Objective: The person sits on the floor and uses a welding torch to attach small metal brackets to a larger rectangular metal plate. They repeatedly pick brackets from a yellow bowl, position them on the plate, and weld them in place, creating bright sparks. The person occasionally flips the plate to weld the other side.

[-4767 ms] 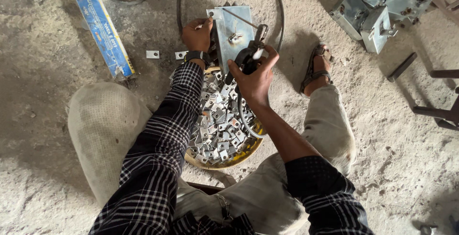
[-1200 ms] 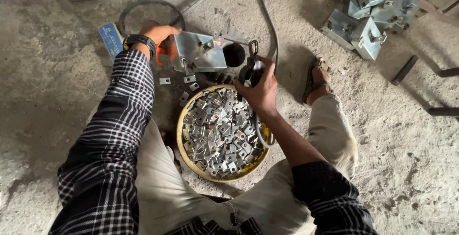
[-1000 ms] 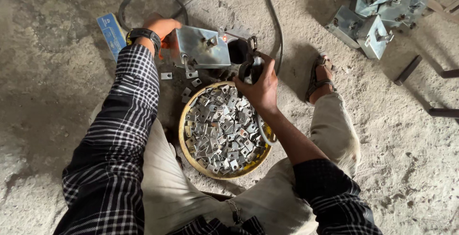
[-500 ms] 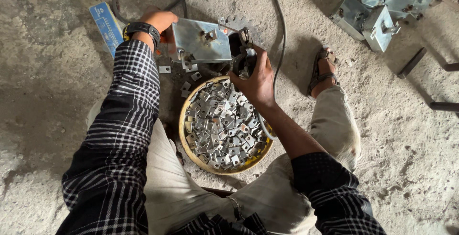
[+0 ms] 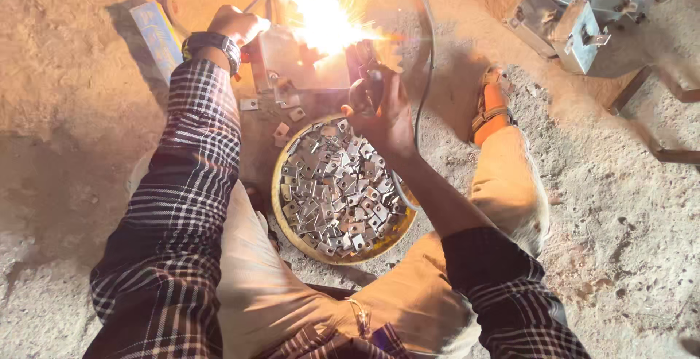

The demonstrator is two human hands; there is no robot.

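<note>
- Flaring white-orange at the far middle, a welding spark sits on the far edge of a grey metal box lying on the sandy floor.
- The right hand has its fingers wrapped around a dark electrode holder, just right of the box.
- The left hand, fingers curled, grips the box's far-left corner.
- Nearer, a round yellow pan holds small metal plates.
- More grey boxes lie far right.

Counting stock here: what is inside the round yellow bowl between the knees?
The yellow bowl is heaped with small flat metal pieces. Whatever lies beneath the top layer, and the bowl's bottom, is covered.
</note>
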